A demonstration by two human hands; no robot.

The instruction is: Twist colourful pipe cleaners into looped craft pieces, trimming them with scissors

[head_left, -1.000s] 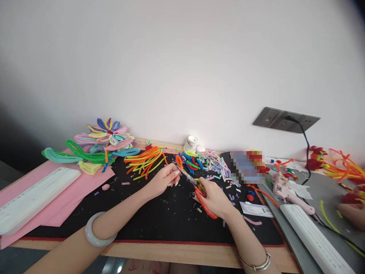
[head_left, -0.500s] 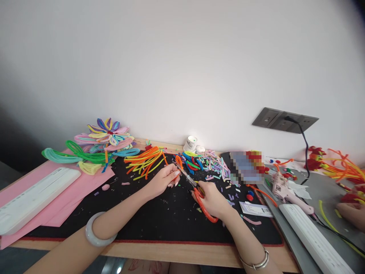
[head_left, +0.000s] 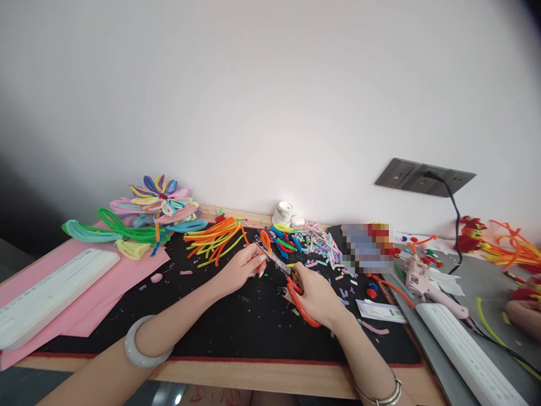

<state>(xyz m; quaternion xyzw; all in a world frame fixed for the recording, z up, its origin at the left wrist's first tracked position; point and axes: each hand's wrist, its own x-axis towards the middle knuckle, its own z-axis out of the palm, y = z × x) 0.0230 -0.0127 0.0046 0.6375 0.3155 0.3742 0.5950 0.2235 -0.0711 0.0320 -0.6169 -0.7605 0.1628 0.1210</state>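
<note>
Label (head_left: 380,311): print too small to read; right hand (head_left: 316,296) holds scissors (head_left: 282,267).

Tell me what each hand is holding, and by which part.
The right hand holds scissors by their orange handles. The left hand pinches what looks like an orange strand; the gripped part cannot be told.

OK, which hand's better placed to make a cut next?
Probably the right hand: it holds the orange-handled scissors, pointed toward the left hand, which seems busy pinching something orange.
</note>
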